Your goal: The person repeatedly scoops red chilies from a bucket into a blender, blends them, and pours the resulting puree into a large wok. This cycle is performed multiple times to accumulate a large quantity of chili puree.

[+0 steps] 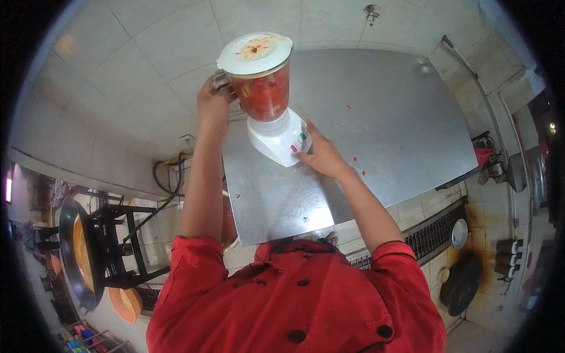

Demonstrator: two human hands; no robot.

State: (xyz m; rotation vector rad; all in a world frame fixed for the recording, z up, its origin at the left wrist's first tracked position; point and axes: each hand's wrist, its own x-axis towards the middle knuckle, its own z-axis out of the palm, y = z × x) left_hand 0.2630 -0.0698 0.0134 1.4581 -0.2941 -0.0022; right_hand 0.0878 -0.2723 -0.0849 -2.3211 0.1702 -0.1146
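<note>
A blender jar [264, 95] stands on its white motor base [276, 142] near the left edge of the steel table. Red chopped pieces, with some paler bits among them, fill much of the clear jar. Its white lid [254, 54] is on and smeared with reddish food. My left hand [214, 99] grips the jar's handle at the left. Against the right side of the base rests my right hand [324, 152], thumb and fingers apart, beside the red and green buttons [299, 142]. Whether a button is pressed cannot be made out.
The steel table [397, 110] extends right, with small red scraps on it. Tiled wall [167, 39] rises behind. At the left, a large wok [79, 256] with orange liquid sits by a black metal stand [132, 242]; an orange basin [126, 304] is below. A hose [180, 176] hangs near the table.
</note>
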